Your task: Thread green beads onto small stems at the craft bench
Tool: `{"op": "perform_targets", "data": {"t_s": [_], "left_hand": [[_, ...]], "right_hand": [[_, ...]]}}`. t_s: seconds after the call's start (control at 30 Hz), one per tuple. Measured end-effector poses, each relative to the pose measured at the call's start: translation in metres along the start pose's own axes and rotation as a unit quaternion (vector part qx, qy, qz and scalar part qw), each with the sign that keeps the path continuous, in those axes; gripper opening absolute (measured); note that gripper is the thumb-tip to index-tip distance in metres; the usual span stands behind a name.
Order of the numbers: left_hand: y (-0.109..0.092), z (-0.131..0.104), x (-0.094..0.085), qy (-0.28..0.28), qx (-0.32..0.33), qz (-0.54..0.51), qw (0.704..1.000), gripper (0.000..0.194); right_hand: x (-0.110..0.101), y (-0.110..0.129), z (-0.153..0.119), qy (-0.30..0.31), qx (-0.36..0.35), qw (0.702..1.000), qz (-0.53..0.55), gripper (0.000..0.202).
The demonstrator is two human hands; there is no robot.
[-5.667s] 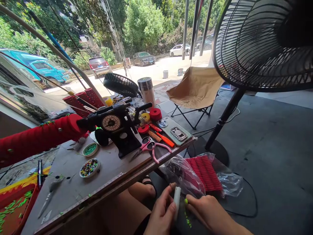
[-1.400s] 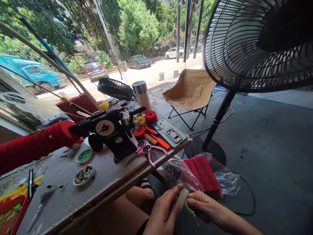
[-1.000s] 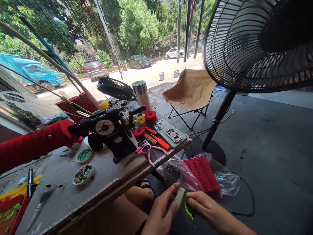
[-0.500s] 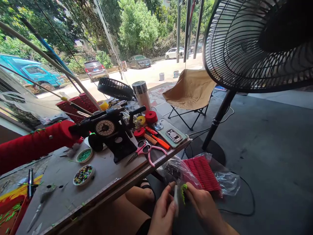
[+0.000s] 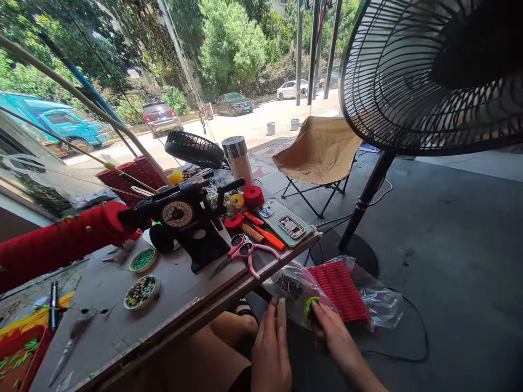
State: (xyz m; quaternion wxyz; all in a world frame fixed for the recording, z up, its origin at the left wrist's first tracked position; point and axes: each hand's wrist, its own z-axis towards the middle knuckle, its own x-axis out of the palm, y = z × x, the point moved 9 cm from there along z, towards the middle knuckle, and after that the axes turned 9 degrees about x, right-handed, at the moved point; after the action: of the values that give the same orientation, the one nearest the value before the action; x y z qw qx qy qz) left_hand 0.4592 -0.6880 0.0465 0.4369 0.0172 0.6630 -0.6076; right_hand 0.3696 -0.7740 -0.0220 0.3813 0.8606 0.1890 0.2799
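Below the table's front edge, my left hand (image 5: 270, 348) is closed on a flat, pale strip (image 5: 281, 312), held upright with its narrow edge toward me. What the strip is made of I cannot tell. A short way to the right, my right hand (image 5: 333, 329) pinches a small, curled, bright green fringed piece (image 5: 311, 305) between thumb and fingers. The green piece and the strip are apart. My right fingertips are partly hidden and dark underneath. Behind both hands lies a clear plastic bag (image 5: 296, 280).
On the table (image 5: 171, 313) stand a black hand-cranked device (image 5: 186, 223) holding a red roll (image 5: 57, 242), two dishes of beads (image 5: 141, 292), pink-handled scissors (image 5: 247, 250) and a phone (image 5: 286, 222). Red bundled rows (image 5: 339, 291) lie on the floor by a fan (image 5: 408, 81). A folding chair (image 5: 318, 149) stands behind.
My hands have moved apart. The left hand has straightened with the strip upright, and the right hand has drawn slightly right with the green piece, which now looks curled instead of hanging.
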Motion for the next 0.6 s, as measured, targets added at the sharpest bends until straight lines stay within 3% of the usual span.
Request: {"op": "perform_targets", "data": {"t_s": [0.1, 0.27, 0.47, 0.6], "left_hand": [[-0.003, -0.001, 0.0, 0.004, 0.022, -0.014, 1.0, 0.044], [-0.004, -0.004, 0.004, 0.001, 0.053, -0.023, 0.998, 0.042], [-0.001, -0.002, 0.003, -0.015, 0.064, -0.025, 0.998, 0.039], [-0.005, 0.002, 0.008, 0.024, 0.131, 0.053, 0.99, 0.04]], "right_hand": [[0.013, -0.016, -0.001, 0.061, 0.096, 0.988, 0.104, 0.061], [0.029, -0.029, -0.011, 0.13, 0.18, 0.952, 0.209, 0.056], [0.04, -0.032, -0.016, 0.159, 0.204, 0.932, 0.255, 0.056], [0.051, -0.036, -0.026, 0.198, 0.207, 0.934, 0.214, 0.059]]}}
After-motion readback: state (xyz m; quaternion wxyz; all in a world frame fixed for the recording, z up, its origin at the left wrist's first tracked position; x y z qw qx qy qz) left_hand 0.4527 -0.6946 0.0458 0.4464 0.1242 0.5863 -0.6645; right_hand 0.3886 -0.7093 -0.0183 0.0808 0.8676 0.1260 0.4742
